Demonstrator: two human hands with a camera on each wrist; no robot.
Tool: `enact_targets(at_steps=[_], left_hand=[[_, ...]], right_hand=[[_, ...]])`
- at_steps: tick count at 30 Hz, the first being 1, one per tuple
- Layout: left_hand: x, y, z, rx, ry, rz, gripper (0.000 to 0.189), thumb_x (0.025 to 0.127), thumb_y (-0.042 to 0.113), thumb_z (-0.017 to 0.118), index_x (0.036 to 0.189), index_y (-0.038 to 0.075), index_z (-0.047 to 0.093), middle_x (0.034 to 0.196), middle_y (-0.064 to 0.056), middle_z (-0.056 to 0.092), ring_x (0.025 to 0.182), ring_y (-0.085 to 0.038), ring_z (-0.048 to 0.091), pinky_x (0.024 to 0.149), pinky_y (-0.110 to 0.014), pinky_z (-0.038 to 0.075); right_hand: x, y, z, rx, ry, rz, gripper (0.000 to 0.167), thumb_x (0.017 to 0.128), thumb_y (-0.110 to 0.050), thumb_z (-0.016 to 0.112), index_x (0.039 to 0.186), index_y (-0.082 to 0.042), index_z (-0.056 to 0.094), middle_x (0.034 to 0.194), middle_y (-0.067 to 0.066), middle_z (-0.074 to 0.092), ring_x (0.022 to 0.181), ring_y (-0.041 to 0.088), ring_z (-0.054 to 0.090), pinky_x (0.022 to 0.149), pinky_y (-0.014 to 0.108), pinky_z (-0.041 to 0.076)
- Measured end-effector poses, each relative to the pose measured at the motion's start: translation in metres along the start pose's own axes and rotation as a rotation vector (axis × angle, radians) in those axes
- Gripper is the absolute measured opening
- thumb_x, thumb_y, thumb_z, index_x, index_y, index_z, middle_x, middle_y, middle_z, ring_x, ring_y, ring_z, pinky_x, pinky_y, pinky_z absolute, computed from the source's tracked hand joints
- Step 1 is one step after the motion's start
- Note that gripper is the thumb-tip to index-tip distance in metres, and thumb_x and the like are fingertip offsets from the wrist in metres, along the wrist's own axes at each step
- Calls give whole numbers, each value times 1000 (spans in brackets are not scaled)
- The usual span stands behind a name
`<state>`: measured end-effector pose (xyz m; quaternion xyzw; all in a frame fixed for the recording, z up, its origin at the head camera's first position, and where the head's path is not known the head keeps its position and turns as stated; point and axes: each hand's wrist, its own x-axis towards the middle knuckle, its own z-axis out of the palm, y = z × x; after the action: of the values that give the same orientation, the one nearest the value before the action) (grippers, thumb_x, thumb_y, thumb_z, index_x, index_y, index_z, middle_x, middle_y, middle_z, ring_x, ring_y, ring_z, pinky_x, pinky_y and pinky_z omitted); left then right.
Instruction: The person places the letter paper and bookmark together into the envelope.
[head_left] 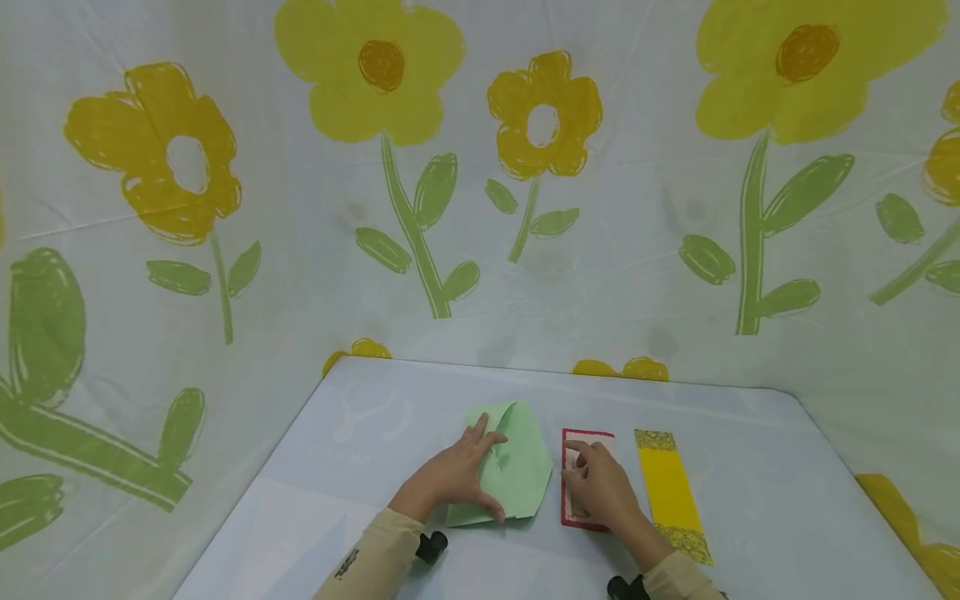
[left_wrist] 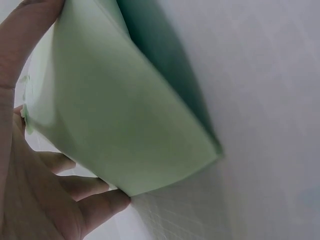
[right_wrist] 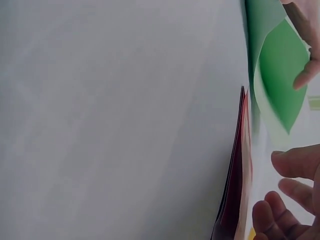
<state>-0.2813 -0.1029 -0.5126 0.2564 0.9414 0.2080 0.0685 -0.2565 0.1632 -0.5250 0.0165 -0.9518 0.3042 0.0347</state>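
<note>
1. Presently, the fingers of the left hand (head_left: 461,471) are spread and rather straight; they touch the light green folded paper (head_left: 525,479), with the thumb at its near edge.
2. The fingers of the right hand (head_left: 600,485) are loosely bent, with nothing between thumb and fingers. This hand is over the red-bordered card (head_left: 592,436); whether it touches the card, I cannot tell.
3. The green paper lies on the white table (head_left: 300,500), to the left of the card, and one side of it gapes.
4. To the right of the card lies a yellow strip (head_left: 667,487) with glittery ends.
5. Behind the table hangs a flowered cloth (head_left: 630,225).
</note>
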Motion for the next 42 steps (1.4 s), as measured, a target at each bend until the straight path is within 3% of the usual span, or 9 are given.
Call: enact_targets(at_steps=[11, 17, 29, 34, 42], left_hand=[[-1, 0, -1, -7, 7, 10, 116, 53, 67, 92, 149, 27, 40, 169, -19, 10, 149, -47, 25, 106, -58, 44], [-1, -1, -1, -9, 10, 5, 117, 52, 69, 91, 149, 27, 41, 169, -19, 9, 149, -47, 24, 107, -58, 44], [0, -3, 0, -25, 11, 17, 117, 53, 69, 90, 150, 26, 40, 169, -19, 9, 150, -47, 23, 107, -58, 43], [0, -3, 1, -33, 22, 34, 117, 53, 67, 91, 150, 24, 41, 168, -22, 11, 148, -49, 24, 107, -58, 43], [1, -2, 0, -45, 20, 32, 115, 54, 65, 92, 149, 23, 42, 168, -22, 11, 148, -50, 24, 107, -59, 43]], right_hand=[[-4, 3, -6, -12, -9, 14, 60, 88, -23, 79, 144, -13, 58, 111, 8, 61, 79, 17, 51, 68, 28, 51], [-5, 5, -7, -40, 4, 41, 69, 88, -23, 79, 150, -12, 50, 127, 17, 57, 85, 21, 55, 82, 42, 59], [-7, 10, -12, -116, 26, 49, 76, 88, -22, 79, 153, -7, 44, 140, 25, 52, 120, 40, 54, 103, 60, 46], [-8, 14, -14, -151, 41, 30, 79, 88, -24, 79, 155, -5, 40, 143, 26, 52, 126, 44, 50, 106, 63, 41], [-8, 20, -14, -164, 70, 78, 84, 86, -25, 80, 156, -4, 38, 146, 28, 48, 124, 46, 46, 106, 66, 40]])
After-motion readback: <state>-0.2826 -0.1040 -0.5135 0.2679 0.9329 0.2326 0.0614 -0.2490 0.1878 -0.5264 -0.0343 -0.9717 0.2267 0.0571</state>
